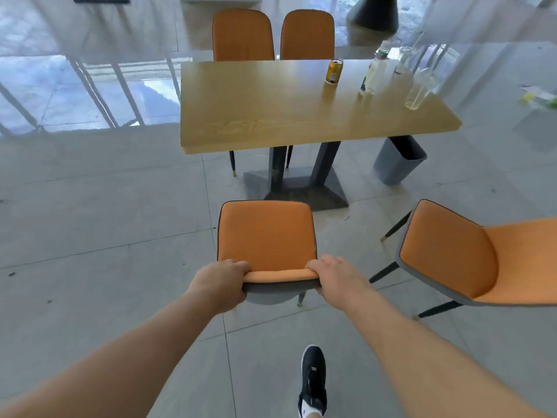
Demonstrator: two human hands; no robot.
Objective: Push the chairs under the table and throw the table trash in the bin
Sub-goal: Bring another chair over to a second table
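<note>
Both of your hands grip the top edge of one orange chair's backrest: your left hand [221,286] wraps the left corner and your right hand [337,280] wraps the right corner, fingers curled over the front, thumbs behind. That held chair [265,236] stands on the near side of the wooden table [271,116], its seat facing the table and well short of the tabletop's near edge, in line with the table's dark pedestal base [297,188]. Four orange chairs show in all. A second one [452,254] sits near and to the right of the table, turned at an angle and apart from your right hand. Two more [242,36] [307,34] are tucked side by side against the table's far edge. On the table's right end stand one yellow can [334,70], one clear bottle with a green-and-white cap [375,70], and one clear plastic cup [419,92]; further clear containers behind them are too blurred to count. One grey bin [398,161] stands on the floor just below the table's right end. Your one black shoe [313,381] steps toward the table.
</note>
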